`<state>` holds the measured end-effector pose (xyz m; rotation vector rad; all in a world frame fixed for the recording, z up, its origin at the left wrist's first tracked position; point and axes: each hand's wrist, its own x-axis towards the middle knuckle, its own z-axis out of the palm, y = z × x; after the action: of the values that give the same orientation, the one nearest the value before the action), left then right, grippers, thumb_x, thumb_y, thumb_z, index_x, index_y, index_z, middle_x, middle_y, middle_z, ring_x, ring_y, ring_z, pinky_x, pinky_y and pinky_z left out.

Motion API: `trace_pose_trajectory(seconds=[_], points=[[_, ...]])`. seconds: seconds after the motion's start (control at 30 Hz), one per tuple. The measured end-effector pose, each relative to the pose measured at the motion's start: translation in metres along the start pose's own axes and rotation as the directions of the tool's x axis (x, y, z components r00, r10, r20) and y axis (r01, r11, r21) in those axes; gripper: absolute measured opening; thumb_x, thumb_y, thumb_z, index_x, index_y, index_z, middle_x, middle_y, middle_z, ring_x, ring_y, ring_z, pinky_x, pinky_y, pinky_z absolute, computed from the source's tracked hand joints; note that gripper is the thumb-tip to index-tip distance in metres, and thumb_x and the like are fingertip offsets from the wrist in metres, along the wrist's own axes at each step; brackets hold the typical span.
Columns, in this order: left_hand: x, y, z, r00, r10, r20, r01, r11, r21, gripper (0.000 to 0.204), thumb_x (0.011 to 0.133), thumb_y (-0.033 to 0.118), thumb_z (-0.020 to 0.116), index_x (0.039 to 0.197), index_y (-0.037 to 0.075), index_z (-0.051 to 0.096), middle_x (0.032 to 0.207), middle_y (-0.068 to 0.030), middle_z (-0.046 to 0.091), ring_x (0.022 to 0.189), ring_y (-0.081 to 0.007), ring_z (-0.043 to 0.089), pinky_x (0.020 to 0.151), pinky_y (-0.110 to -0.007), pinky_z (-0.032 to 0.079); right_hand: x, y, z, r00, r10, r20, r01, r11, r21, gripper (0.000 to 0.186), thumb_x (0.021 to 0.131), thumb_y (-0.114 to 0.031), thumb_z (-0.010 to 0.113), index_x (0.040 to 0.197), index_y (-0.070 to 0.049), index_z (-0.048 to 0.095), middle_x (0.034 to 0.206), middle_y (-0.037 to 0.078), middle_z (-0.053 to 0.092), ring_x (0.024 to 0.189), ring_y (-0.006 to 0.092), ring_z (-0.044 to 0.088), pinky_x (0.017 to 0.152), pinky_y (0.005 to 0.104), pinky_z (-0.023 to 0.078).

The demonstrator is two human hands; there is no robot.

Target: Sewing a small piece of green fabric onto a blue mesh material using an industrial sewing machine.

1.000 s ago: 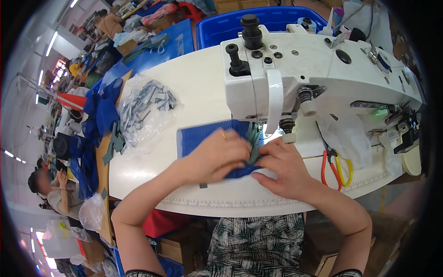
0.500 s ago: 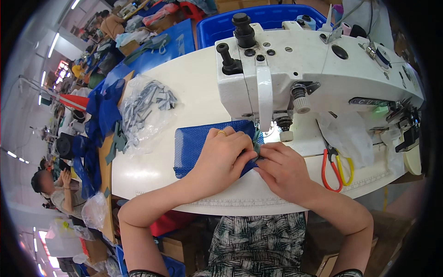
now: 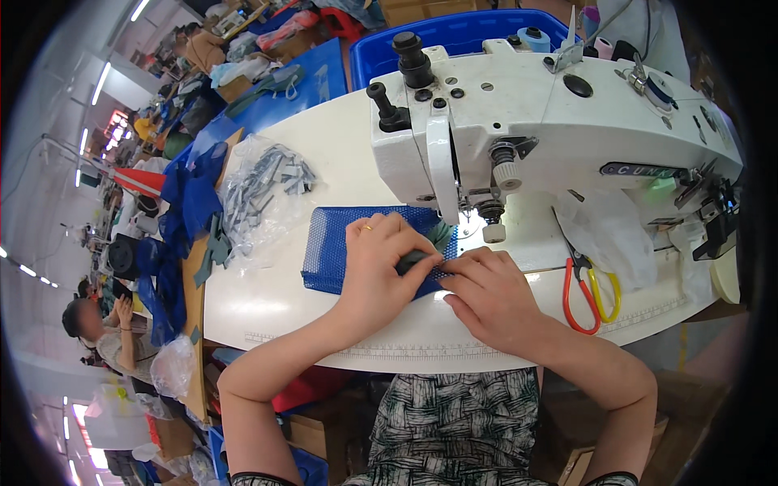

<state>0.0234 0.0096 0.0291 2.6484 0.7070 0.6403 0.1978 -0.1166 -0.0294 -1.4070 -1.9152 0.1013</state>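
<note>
A blue mesh fabric piece [image 3: 324,251] lies on the white sewing table, its right end close to the needle area of a white sewing machine [image 3: 559,130]. My left hand [image 3: 377,267] rests over the mesh, thumb and fingers closed on a dark green fabric strip [image 3: 412,261]. Part of the green material also shows beyond the fingertips, near the presser foot. Beside it, my right hand [image 3: 494,300] has its fingers pinched at the mesh's right edge, almost touching the left fingertips. What lies between the right fingertips is mostly hidden.
Scissors [image 3: 579,262] with red and yellow handles lie right of my right hand. A clear plastic bag [image 3: 243,235] with grey strips sits at the left. Behind the machine stands a blue bin [image 3: 369,61]. Blue fabric [image 3: 198,198] hangs by the table's left edge; a person sits beyond.
My left hand has shifted slightly left, drawing a dark strip that now shows between thumb and fingers. My right fingers have moved slightly left and lower along the mesh edge.
</note>
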Motion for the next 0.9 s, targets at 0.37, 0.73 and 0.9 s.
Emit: trace_pose_trajectory(seconds=[0.37, 0.73, 0.9], points=[[-0.01, -0.003, 0.038, 0.984, -0.105, -0.141, 0.056, 0.946, -0.318, 0.016, 0.1, 0.01, 0.069, 0.095, -0.004, 0.06, 0.107, -0.0171, 0.071, 0.094, -0.0238, 0.066, 0.08, -0.033, 0.05, -0.003, 0.002, 0.004, 0.998, -0.052, -0.042, 0.05, 0.998, -0.035, 0.013, 0.082, -0.012, 0.073, 0.093, -0.006, 0.071, 0.104, 0.004, 0.067, 0.103, 0.0238, 0.061, 0.091, 0.0404, 0.047], [0.016, -0.001, 0.008, 0.911, -0.314, 0.268, 0.387, 0.876, -0.288, 0.022, 0.085, 0.01, 0.083, 0.083, -0.005, 0.068, 0.08, -0.0078, 0.068, 0.078, -0.0177, 0.062, 0.072, -0.03, 0.049, -0.004, -0.002, 0.001, 0.997, 0.066, -0.033, -0.067, 0.997, -0.039, 0.023, 0.083, -0.014, 0.077, 0.104, -0.005, 0.072, 0.118, 0.006, 0.065, 0.11, 0.0269, 0.058, 0.09, 0.0412, 0.047], [0.014, -0.012, 0.014, 0.967, -0.053, 0.249, 0.092, 0.985, -0.149, 0.024, 0.084, 0.008, 0.081, 0.104, 0.003, 0.071, 0.08, -0.007, 0.065, 0.077, -0.0228, 0.061, 0.07, -0.033, 0.048, -0.005, -0.002, 0.004, 1.0, 0.011, -0.013, -0.011, 0.999, -0.034, 0.025, 0.083, -0.014, 0.077, 0.106, -0.006, 0.073, 0.118, 0.006, 0.063, 0.112, 0.0272, 0.057, 0.09, 0.0409, 0.048]])
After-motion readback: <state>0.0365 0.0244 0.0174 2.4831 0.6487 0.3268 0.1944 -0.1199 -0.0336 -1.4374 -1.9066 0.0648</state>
